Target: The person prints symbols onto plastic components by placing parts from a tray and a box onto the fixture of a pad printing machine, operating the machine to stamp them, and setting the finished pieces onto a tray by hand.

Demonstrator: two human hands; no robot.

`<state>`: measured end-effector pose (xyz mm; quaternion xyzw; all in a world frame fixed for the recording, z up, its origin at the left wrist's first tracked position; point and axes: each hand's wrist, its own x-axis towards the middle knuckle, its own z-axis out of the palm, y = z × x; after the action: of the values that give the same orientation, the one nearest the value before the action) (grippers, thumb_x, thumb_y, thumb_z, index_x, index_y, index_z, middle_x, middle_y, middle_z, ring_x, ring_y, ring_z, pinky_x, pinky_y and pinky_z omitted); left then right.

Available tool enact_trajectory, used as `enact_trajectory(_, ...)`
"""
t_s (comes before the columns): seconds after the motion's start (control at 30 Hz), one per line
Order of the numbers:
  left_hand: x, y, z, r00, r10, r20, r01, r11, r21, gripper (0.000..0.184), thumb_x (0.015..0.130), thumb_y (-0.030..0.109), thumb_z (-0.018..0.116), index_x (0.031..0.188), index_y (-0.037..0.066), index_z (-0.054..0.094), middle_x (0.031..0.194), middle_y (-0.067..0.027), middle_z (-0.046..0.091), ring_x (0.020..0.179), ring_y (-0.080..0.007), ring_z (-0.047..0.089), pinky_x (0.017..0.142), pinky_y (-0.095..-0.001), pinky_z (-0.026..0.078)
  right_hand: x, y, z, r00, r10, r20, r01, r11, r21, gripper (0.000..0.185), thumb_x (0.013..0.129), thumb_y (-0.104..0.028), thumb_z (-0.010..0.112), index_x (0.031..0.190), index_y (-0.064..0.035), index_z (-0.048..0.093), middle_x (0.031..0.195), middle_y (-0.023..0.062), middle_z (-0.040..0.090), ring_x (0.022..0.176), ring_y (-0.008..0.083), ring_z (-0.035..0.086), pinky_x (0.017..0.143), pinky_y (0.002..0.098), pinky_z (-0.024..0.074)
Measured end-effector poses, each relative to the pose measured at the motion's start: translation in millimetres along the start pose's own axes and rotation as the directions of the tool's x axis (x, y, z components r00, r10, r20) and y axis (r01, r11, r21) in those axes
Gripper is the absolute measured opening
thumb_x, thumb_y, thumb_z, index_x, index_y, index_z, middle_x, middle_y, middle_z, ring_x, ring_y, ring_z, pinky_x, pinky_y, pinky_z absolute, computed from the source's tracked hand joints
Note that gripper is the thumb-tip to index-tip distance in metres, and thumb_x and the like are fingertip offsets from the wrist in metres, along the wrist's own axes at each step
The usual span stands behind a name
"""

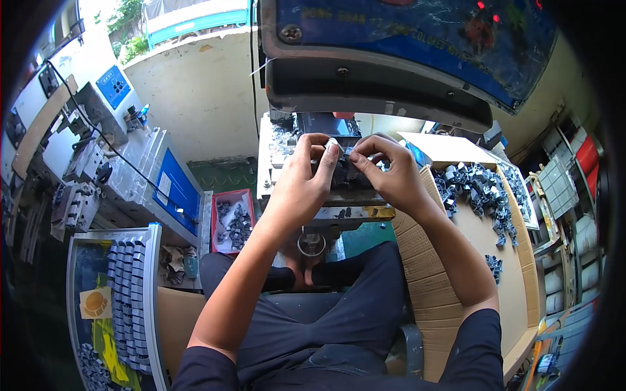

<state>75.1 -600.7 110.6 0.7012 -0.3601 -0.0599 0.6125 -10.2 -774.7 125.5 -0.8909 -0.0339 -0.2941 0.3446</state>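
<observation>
Over the machine's dark fixture (352, 178), both hands are raised close together. My left hand (306, 174) is closed, thumb against curled fingers, on a small whitish piece (332, 143) that shows at its fingertips. What kind of piece it is I cannot make out. Just right of it, my right hand (386, 164) pinches thumb and forefinger together beside the fixture. Whatever lies between those fingertips is too small or hidden to name. Above both hands hangs the blue and black machine head (391, 85).
On the right stands a cardboard box (430, 287) with a heap of small dark parts (479, 189). A red bin (214, 225) of similar parts sits left of the machine. Further left, a metal-framed tray (155, 287) carries rows of grey blocks (129, 293).
</observation>
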Motion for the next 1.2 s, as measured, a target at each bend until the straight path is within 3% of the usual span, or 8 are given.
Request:
enact_trajectory(0.3, -0.4, 1.1, -1.6, 1.000, -0.003, -0.027, 0.002, 1.000, -0.030, 0.038, 0.103, 0.030, 0.052, 0.121, -0.002, 0.054, 0.109, -0.0181, 0.064, 0.105, -0.0227, 0.061, 0.094, -0.0343, 0.045, 6.7, 13.4, 5.4, 0.973, 0.188, 0.133, -0.195, 0.980, 0.046, 0.015, 0.089, -0.016, 0.066, 0.090, -0.0016, 0.066, 0.090, 0.0071, 0.067, 0.085, 0.0168, 0.063, 0.073, 0.0306, 0.0471)
enact_trajectory(0.53, -7.9, -8.9, -11.3, 0.936, 0.178, -0.304, -0.246, 0.948, -0.203, 0.037, 0.098, 0.026, 0.062, 0.118, -0.006, 0.058, 0.107, -0.0132, 0.065, 0.095, -0.0160, 0.062, 0.085, -0.0278, 0.049, -3.0, 5.6, 16.3, 0.998, -0.053, -0.038, 0.051, 0.997, -0.064, 0.014, 0.091, -0.012, 0.066, 0.091, 0.0009, 0.061, 0.103, 0.0142, 0.066, 0.098, 0.0218, 0.064, 0.089, 0.0335, 0.0474)
enact_trajectory(0.67, -50.7, -23.3, -44.5, 0.911, 0.156, -0.381, -0.245, 0.949, -0.197, 0.042, 0.095, 0.027, 0.066, 0.121, -0.004, 0.056, 0.105, -0.0101, 0.064, 0.094, -0.0131, 0.060, 0.081, -0.0262, 0.048, -12.0, 17.0, 15.9, 1.000, -0.022, 0.013, 0.023, 1.000, -0.017, 0.017, 0.095, -0.019, 0.065, 0.094, -0.0019, 0.063, 0.100, 0.0095, 0.068, 0.097, 0.0162, 0.061, 0.090, 0.0316, 0.0462)
enact_trajectory(0.7, -67.7, -24.6, -58.2, 0.939, 0.037, -0.341, -0.128, 0.960, -0.249, 0.041, 0.095, 0.027, 0.067, 0.121, -0.003, 0.057, 0.106, -0.0095, 0.064, 0.095, -0.0129, 0.059, 0.083, -0.0267, 0.047, -14.0, 22.8, 15.5, 1.000, -0.014, 0.009, 0.014, 1.000, -0.009, 0.018, 0.095, -0.020, 0.065, 0.095, -0.0020, 0.064, 0.102, 0.0096, 0.068, 0.096, 0.0151, 0.060, 0.090, 0.0306, 0.0453)
enact_trajectory(0.8, -117.0, -56.6, -108.0, 0.878, -0.024, -0.478, 0.005, 0.999, -0.040, 0.039, 0.096, 0.028, 0.064, 0.123, 0.000, 0.061, 0.108, -0.0076, 0.065, 0.090, -0.0093, 0.058, 0.079, -0.0236, 0.047, -17.2, 27.6, 13.3, 0.996, 0.078, 0.049, -0.080, 0.995, 0.058, 0.024, 0.097, -0.022, 0.065, 0.106, -0.0001, 0.064, 0.100, 0.0056, 0.066, 0.093, 0.0106, 0.058, 0.088, 0.0261, 0.0444)
enact_trajectory(0.93, -194.3, -82.2, -203.6, 0.724, -0.247, -0.645, 0.289, 0.956, -0.041, 0.037, 0.099, 0.033, 0.057, 0.126, 0.008, 0.063, 0.108, -0.0002, 0.065, 0.088, -0.0077, 0.054, 0.073, -0.0225, 0.045, -20.7, 30.8, 12.8, 0.988, 0.125, 0.085, -0.137, 0.980, 0.146, 0.026, 0.099, -0.023, 0.062, 0.113, -0.0012, 0.064, 0.105, 0.0068, 0.065, 0.100, 0.0113, 0.058, 0.092, 0.0259, 0.0428)
enact_trajectory(1.07, -266.8, -102.0, -303.7, 0.471, -0.203, -0.858, 0.201, 0.972, -0.119, 0.035, 0.098, 0.030, 0.061, 0.124, 0.007, 0.064, 0.105, -0.0005, 0.067, 0.082, -0.0067, 0.057, 0.067, -0.0213, 0.046, -24.0, 34.6, 14.7, 0.992, 0.103, 0.078, -0.114, 0.981, 0.156, 0.026, 0.101, -0.022, 0.058, 0.116, -0.0017, 0.063, 0.107, 0.0078, 0.065, 0.105, 0.0119, 0.057, 0.096, 0.0250, 0.0415)
enact_trajectory(1.2, -318.0, -111.2, -374.7, 0.350, -0.102, -0.931, 0.435, 0.898, 0.065, 0.036, 0.097, 0.025, 0.065, 0.126, 0.005, 0.061, 0.110, -0.0030, 0.068, 0.089, -0.0092, 0.062, 0.071, -0.0207, 0.047, -27.5, 30.2, 16.7, 0.996, 0.082, 0.046, -0.088, 0.987, 0.137, 0.025, 0.101, -0.020, 0.058, 0.117, -0.0027, 0.063, 0.108, 0.0071, 0.065, 0.104, 0.0116, 0.057, 0.095, 0.0247, 0.0418)
